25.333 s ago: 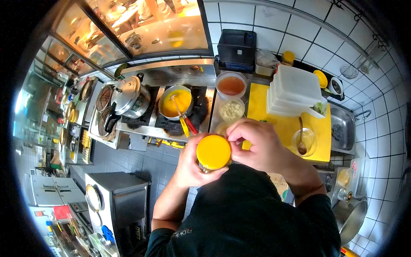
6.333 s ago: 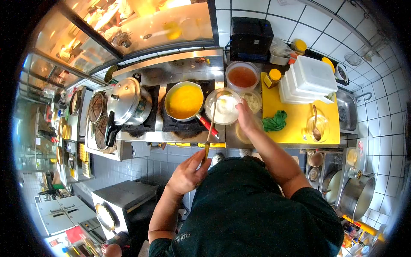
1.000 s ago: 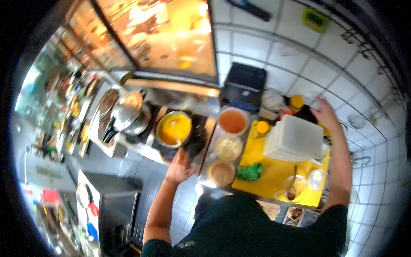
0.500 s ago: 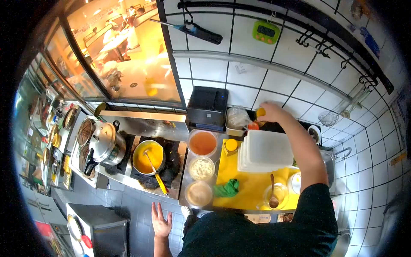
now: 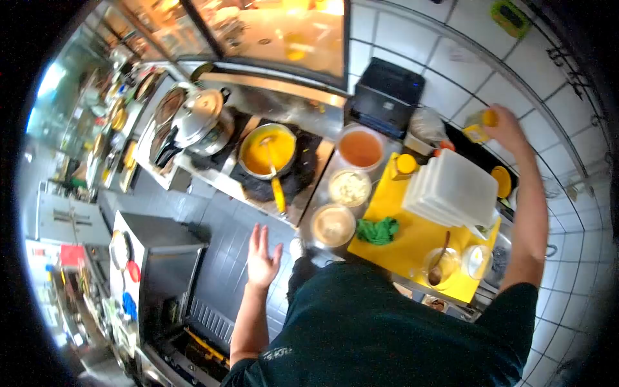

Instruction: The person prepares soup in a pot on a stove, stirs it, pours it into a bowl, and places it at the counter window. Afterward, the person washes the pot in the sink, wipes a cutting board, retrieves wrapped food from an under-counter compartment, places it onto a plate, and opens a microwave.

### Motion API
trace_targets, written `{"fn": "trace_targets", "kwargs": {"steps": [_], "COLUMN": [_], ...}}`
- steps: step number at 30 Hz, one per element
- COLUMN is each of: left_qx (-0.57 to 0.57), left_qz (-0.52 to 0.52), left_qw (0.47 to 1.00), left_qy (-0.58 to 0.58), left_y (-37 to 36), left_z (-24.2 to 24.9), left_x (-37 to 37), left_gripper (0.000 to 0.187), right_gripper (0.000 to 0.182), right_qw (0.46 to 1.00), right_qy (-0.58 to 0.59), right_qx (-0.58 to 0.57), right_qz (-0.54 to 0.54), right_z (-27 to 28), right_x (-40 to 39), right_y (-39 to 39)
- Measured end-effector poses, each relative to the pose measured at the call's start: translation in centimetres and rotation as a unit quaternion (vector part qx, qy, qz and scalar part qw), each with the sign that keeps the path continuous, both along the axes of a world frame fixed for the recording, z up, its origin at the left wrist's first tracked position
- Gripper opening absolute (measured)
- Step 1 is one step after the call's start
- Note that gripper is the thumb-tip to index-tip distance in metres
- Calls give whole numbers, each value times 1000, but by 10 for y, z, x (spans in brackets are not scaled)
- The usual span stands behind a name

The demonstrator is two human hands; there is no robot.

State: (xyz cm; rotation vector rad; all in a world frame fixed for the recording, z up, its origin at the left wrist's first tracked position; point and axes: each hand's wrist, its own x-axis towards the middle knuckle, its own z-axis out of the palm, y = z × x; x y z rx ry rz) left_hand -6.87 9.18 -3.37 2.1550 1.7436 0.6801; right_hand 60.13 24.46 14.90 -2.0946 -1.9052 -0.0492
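My right hand (image 5: pixel 507 131) is closed around the top of a yellow-lidded jar (image 5: pixel 476 129), held in the air near the tiled wall. Its clear body carries a yellow label. Below it lies a stack of translucent plastic containers (image 5: pixel 454 190) on a yellow cutting board (image 5: pixel 387 255). A second yellow-lidded jar (image 5: pixel 404 166) stands at the board's far left corner. My left hand (image 5: pixel 263 259) hangs over the floor with its fingers spread, holding nothing. Nearest to it is the yellow handle of a ladle that rests in a pan (image 5: pixel 267 151) of orange-yellow liquid.
A pressure cooker (image 5: pixel 201 122) stands left of the pan on the stove. Three round tubs line the counter: orange liquid (image 5: pixel 361 148), pale cubes (image 5: pixel 349 188) and beige liquid (image 5: pixel 333 226). A green cloth (image 5: pixel 378 231) and a bowl with a spoon (image 5: pixel 442 267) sit on the board.
The view has swung, so the scene sits further right and tilted. My right hand has raised the yellow-lidded jar from behind the containers. My left hand stays open.
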Motion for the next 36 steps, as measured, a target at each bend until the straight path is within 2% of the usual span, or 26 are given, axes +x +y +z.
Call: {"fn": "trace_targets", "kwargs": {"steps": [1, 3, 4, 5, 7, 10, 13, 15, 16, 18, 19, 21, 24, 27, 30, 33, 34, 35, 36], "left_qx": [10, 32, 49, 87, 128, 170, 192, 196, 170, 113, 119, 125, 39, -86, -130, -106, -87, -65, -44], "left_qz": [-5, -10, -19, -36, -77, -167, -218, -221, -183, -110, -86, -121, -134, -150, -147, -145, -139, -148, -144], "left_qw": [1000, 999, 998, 993, 983, 955, 935, 932, 947, 970, 975, 973, 970, 957, 943, 939, 950, 947, 955], "left_qy": [-4, -23, -43, -64, -109, -176, -205, -208, -202, -187, -169, -148, -199, -234, -270, -293, -266, -278, -256], "left_y": [4, 12, 16, 23, 36, 53, 66, 70, 69, 70, 71, 74, 76, 78, 82, 94, 99, 106, 112], "left_z": [3, 15, 20, 27, 49, 96, 125, 139, 135, 123, 111, 90, 48, 26, 30, 18, 20, 20, 22], "left_x": [4, 14, 19, 26, 46, 87, 132, 144, 143, 135, 121, 98, 61, 23, -8, -32, -39, -45, -52], "left_gripper": [64, 65, 67, 70, 77, 86, 102, 99, 94, 85, 87, 84, 72, 72, 72, 74, 77, 74, 72], "right_gripper": [52, 50, 51, 46, 36, 29, 30, 35, 39, 44, 44, 46, 49, 48, 47, 49, 44, 44, 47], "right_qw": [999, 998, 997, 999, 992, 997, 987, 980, 975, 982, 983, 988, 975, 951, 915, 881, 879, 762, 658], "right_qy": [-6, -37, -23, -9, -74, 67, 150, 180, 204, 164, 168, 105, 66, 84, 164, 306, 358, 610, 732], "right_qx": [-51, -10, -36, 3, 97, -17, -14, -24, -40, 6, -23, -2, 49, -28, -32, 38, 50, -135, -129], "right_qz": [-9, -45, -57, -47, -4, 23, 57, 77, 82, 97, 76, 112, 206, 295, 368, 360, 312, 171, 123], "right_z": [31, 57, 79, 94, 108, 135, 108, 84, 70, 22, 16, -17, -58, -72, -74, -98, -111, -112, -127], "right_x": [-15, -25, -36, -56, -83, -171, -263, -321, -345, -372, -391, -414, -444, -464, -474, -483, -484, -484, -483], "right_y": [-7, -25, -30, -42, -58, -71, -75, -74, -75, -68, -69, -71, -71, -66, -57, -44, -43, -46, -42]}}
